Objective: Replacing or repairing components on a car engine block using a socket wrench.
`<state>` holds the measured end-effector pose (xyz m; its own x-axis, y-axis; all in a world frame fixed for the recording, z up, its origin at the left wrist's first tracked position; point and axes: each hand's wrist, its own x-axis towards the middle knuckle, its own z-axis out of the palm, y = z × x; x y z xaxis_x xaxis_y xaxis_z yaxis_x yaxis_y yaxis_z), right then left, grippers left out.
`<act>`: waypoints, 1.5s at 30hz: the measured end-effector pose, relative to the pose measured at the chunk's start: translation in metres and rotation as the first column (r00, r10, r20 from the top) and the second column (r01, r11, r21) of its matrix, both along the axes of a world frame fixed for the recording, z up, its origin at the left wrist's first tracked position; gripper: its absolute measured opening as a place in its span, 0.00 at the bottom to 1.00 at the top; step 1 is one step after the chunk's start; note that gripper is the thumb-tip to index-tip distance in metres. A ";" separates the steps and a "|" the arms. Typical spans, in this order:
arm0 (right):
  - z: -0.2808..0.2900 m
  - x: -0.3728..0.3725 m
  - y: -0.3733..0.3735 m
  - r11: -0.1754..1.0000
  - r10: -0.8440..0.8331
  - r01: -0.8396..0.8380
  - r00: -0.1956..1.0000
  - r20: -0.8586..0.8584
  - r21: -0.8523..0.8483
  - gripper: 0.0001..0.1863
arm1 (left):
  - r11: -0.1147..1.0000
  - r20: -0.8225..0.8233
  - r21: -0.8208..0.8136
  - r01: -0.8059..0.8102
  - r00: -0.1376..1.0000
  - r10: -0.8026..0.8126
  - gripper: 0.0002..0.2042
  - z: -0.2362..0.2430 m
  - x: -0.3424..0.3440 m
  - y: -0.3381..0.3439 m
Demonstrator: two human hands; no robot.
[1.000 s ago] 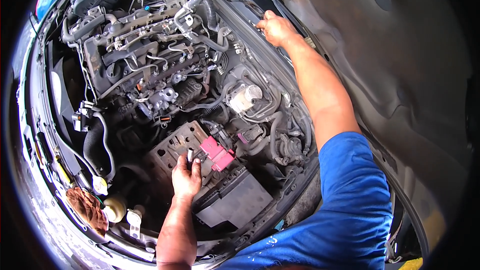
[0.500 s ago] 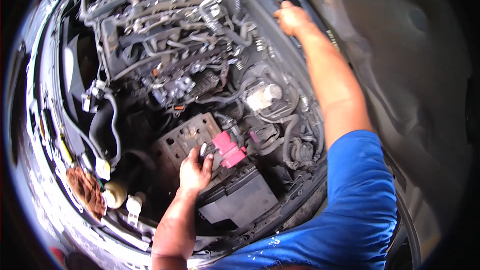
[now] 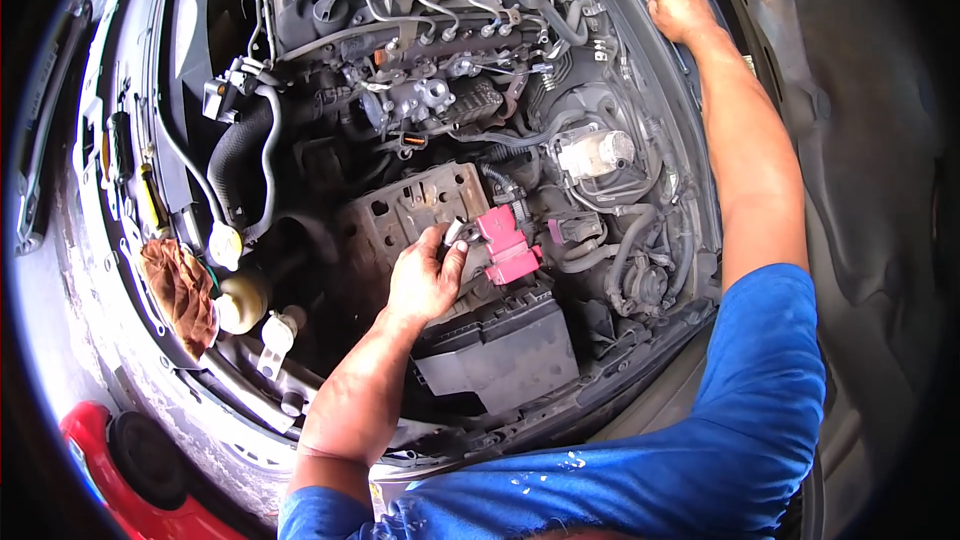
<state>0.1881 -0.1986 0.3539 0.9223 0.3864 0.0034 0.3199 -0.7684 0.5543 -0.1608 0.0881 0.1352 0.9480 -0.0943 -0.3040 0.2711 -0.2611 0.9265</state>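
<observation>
Plainly, the left hand (image 3: 425, 280) pinches a small cylinder (image 3: 456, 229) between thumb and finger (right hand (image 3: 682, 10): I cannot tell).

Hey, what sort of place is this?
Likely a car repair spot, though whether indoors isn't clear: the engine is exposed, and a yellow tool and brown rag lie along the front edge.

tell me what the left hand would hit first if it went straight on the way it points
The small pale piece just ahead of the left hand, unless already held; then probably the rusty metal tray, though depth is unclear and the hand might pass above.
</observation>
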 end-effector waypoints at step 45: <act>-0.188 -0.281 0.136 -0.331 0.593 0.757 0.631 -0.500 0.563 0.06 | 0.937 0.189 -0.345 -0.049 0.975 0.120 0.15 0.002 -0.001 0.010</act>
<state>-0.0933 -0.0624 0.1662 0.8754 0.4162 -0.2459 -0.2865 0.0369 -0.9574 -0.1623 0.0985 0.1369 0.9950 -0.0738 -0.0676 0.0742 0.0909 0.9931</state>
